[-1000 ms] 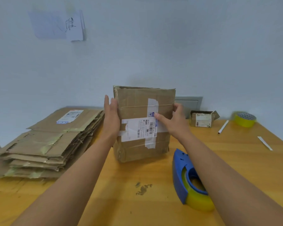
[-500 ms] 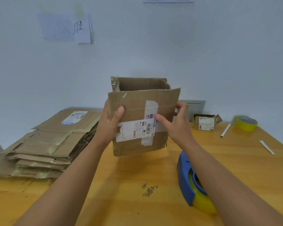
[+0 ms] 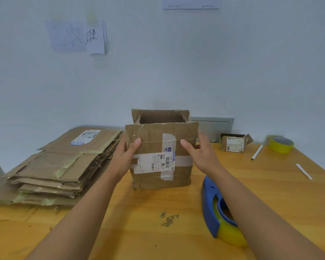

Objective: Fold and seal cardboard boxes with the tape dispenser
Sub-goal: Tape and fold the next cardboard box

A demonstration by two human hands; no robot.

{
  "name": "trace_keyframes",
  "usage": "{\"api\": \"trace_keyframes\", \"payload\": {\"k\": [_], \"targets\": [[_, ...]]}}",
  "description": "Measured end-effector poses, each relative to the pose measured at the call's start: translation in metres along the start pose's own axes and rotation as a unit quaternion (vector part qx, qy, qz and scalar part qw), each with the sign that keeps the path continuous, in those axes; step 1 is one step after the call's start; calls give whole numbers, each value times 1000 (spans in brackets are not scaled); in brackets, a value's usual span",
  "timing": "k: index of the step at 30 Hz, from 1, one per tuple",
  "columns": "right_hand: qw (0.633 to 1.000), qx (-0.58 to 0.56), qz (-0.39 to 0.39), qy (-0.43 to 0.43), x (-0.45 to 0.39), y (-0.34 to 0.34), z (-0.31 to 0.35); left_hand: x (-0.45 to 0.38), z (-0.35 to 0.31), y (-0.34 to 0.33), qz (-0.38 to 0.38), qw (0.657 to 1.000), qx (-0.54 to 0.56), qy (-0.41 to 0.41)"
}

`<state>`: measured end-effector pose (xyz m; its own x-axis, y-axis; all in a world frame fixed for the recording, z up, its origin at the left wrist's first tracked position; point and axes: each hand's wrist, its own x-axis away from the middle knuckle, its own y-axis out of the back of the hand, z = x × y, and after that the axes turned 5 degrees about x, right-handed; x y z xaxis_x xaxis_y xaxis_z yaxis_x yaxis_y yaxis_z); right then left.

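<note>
The left hand (image 3: 123,158) grips the left edge of the cardboard box (image 3: 160,156), thumb across its front. The right hand (image 3: 202,154) is at the box's right edge with thumb and fingers spread; whether it grips cannot be told. The box stands upright on the bench (image 3: 139,231), top flaps open. The blue tape dispenser (image 3: 217,214) lies just right of it, under the right forearm. Flattened cartons (image 3: 60,166) are stacked at left.
</note>
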<state>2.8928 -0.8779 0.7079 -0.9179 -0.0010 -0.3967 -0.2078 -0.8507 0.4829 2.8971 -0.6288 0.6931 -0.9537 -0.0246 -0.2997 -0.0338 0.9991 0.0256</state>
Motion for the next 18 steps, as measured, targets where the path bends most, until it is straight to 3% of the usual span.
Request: {"api": "trace_keyframes", "payload": {"k": [5, 9, 11, 14, 16, 18], "targets": [[998, -50, 35, -34, -4, 1, -6, 2, -1, 0, -2, 1000, 5, 2], [995, -80, 11, -62, -3, 2, -4, 3, -1, -2, -24, 1000, 6, -9], [998, -31, -14, -49, -3, 1, -5, 6, -2, -5, -63, 997, -30, -30], [994, 88, -41, 43, -1, 0, -8, 10, -3, -8, -126, 968, -160, -144], [990, 119, -43, 66, -2, 0, -8, 8, 3, -6, -120, 944, -238, -194], [987, 142, -47, 66, -1, 0, -9, 7, 8, -6, -109, 940, -266, -186]]}}
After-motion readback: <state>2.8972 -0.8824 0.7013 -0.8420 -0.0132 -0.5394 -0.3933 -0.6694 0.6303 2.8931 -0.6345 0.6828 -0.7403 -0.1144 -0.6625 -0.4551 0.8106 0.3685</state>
